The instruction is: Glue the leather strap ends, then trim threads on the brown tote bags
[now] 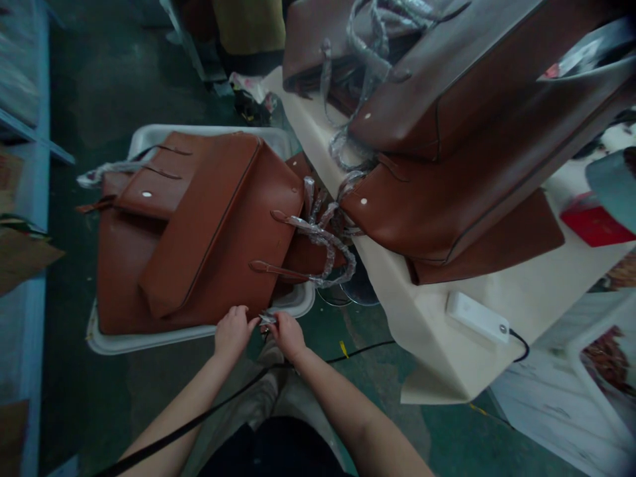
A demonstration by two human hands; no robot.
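Observation:
Both of my hands meet in front of the body, at the near edge of a white bin (144, 343). My left hand (233, 331) and my right hand (288, 334) pinch a small clear, shiny piece (268, 318) between them. Right behind them, brown leather bags (233, 225) lie stacked in the bin. Their handles (330, 248) are wrapped in clear plastic and hang over the bin's right side.
On the right, a table with a cream cover (442, 371) bears more brown bags (477, 179), a white power strip (477, 317) and a red box (596, 222). A black cable (368, 347) crosses in front of me. A blue frame (42, 265) stands at far left.

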